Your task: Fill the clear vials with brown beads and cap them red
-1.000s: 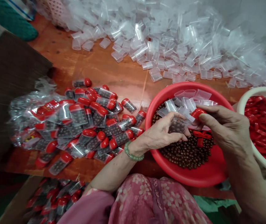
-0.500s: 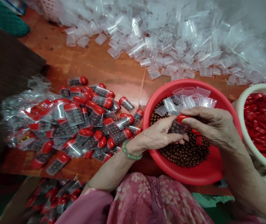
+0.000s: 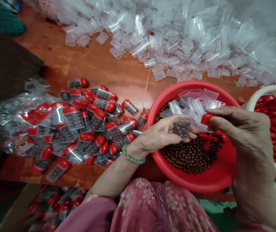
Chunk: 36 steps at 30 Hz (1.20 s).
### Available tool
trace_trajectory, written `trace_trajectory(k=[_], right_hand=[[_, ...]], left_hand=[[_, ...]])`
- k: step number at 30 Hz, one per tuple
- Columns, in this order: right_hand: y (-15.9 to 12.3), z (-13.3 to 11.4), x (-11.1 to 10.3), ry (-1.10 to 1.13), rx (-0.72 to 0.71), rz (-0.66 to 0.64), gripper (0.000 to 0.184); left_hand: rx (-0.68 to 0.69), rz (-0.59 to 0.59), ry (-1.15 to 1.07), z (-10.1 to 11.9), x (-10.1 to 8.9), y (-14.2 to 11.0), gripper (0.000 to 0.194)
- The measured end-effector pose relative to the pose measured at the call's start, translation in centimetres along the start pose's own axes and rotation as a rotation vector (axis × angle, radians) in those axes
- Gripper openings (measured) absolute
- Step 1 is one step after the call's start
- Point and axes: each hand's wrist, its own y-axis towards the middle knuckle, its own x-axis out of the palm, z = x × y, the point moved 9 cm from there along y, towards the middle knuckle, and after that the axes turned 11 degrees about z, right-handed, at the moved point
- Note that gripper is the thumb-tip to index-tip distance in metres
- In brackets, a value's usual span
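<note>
My left hand (image 3: 162,133), a green bead bracelet at its wrist, holds a small clear plastic case (image 3: 182,127) packed with dark round beads. No cap sits on that case. To its right, a red cap (image 3: 207,119) is pinched between the thumb and fingers of my right hand (image 3: 241,129). Both hands are over a red basin (image 3: 222,182). Inside it lie loose brown beads (image 3: 188,158), several open clear sleeves (image 3: 196,106) and a red piece shaped like a bow (image 3: 208,138).
On the left lies a heap of filled cases with red caps (image 3: 96,120), beside a crumpled clear bag (image 3: 12,112). Empty clear sleeves (image 3: 176,48) are piled along the back of the wooden surface (image 3: 55,58). A white tub (image 3: 251,100) of red caps stands at right.
The red cap, earlier at the end of the bead-filled case, is now apart from it. My right hand has moved right with the cap; the case now shows uncapped in my left hand.
</note>
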Motion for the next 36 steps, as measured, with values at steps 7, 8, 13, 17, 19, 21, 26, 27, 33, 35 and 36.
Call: trace_trajectory(k=[7,8,13,17,19,21,26,27,33,35,36], right_hand=[[0.8,-1.3,2.4,0.040,-0.090,0.032,0.021],[0.7,-1.3,3.0,0.037,-0.093,0.004,0.019],[0.0,-0.7,4.9,0.014,-0.037,-0.078,0.012],[-0.2,-0.9,4.9,-0.028,-0.059,-0.061,0.013],[-0.4,-1.2,4.8,-0.043,-0.093,-0.057,0.012],[-0.5,-1.6,4.5,-0.069,-0.136,-0.034,0.010],[-0.8,-1.9,4.5,-0.105,-0.167,-0.006,0.007],[-0.8,-1.8,4.6,-0.109,-0.147,-0.009,0.007],[-0.7,-0.6,5.1,-0.047,-0.057,-0.054,0.012],[-0.6,-0.3,5.2,0.001,-0.054,-0.061,0.012],[-0.5,-0.1,5.1,0.014,-0.045,-0.061,0.012]], left_hand=[[-0.094,-0.039,-0.076,-0.2,0.3,-0.4,0.047],[-0.104,-0.045,-0.084,-0.2,0.4,-0.4,0.043],[-0.174,-0.093,-0.138,-0.4,0.8,-0.4,0.027],[-0.178,-0.066,-0.138,-0.6,0.4,-0.3,0.026],[-0.173,-0.038,-0.131,-0.7,0.1,-0.2,0.025],[-0.170,-0.015,-0.128,-0.7,0.0,-0.1,0.024],[-0.149,0.024,-0.129,-0.8,-0.3,0.0,0.023],[-0.151,0.039,-0.133,-0.8,-0.4,0.1,0.023],[-0.138,0.088,-0.190,-0.6,-0.7,0.7,0.027],[-0.145,0.082,-0.207,-0.5,-0.7,0.9,0.037],[-0.152,0.076,-0.209,-0.5,-0.6,0.9,0.042]])
